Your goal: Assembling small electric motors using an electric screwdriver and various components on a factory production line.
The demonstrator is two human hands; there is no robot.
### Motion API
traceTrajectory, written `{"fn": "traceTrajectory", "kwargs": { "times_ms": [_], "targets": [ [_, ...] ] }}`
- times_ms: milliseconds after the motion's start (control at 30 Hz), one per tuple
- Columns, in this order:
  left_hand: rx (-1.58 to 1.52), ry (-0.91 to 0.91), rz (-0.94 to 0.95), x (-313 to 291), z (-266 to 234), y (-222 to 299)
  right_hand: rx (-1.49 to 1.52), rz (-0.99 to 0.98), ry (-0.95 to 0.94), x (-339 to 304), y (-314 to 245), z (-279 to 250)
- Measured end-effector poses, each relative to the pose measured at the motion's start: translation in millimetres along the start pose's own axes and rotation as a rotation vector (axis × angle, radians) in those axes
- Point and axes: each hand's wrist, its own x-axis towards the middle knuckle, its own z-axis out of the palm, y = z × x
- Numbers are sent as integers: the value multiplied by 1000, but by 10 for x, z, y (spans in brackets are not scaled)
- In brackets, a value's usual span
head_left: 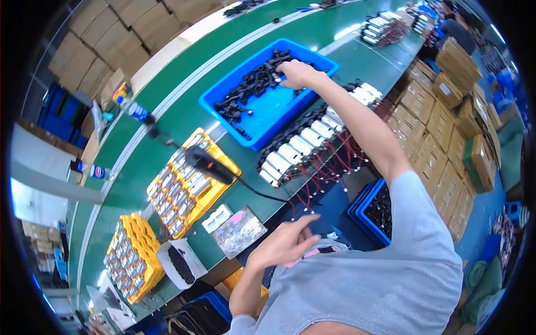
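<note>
My right hand (297, 75) reaches into a blue plastic bin (268, 116) at the far side of the bench. Its fingers curl down among small black corded parts (254, 84); whatever lies between them is hidden. Close to my body, my left hand (286, 241) hovers with fingers apart and nothing in it. Right of the bin's near side stands a row of white blocks (304, 144) with black pieces behind and red wires (335, 159) trailing over the bench edge. A black handheld power tool (209, 164) hangs above a yellow tray (192, 209) of silvery units.
A silvery block (239, 231) and a white box of black bits (180, 263) sit along the near edge. More yellow trays (146, 245) are stacked leftward. Blue crates (368, 212) stand below the bench, cartons (430, 134) to the right. Bottles (134, 110) stand at the far left.
</note>
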Motion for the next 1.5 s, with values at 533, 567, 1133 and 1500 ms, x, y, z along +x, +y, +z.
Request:
{"fn": "traceTrajectory", "kwargs": {
  "times_ms": [533,567,1133,1500],
  "targets": [
    [360,1193,-204,-578,-1512,-919,149,207,146,1050,436,966],
    [557,1266,-164,-360,-1765,-1162,218,124,165,996,359,851],
    [1209,956,-138,112,-2629,-1056,1539,-218,170,-2612,-880,-230],
    [787,1122,-132,-530,-1165,-1553,1900,-317,-557,-2608,-1943,747]
  ]
}}
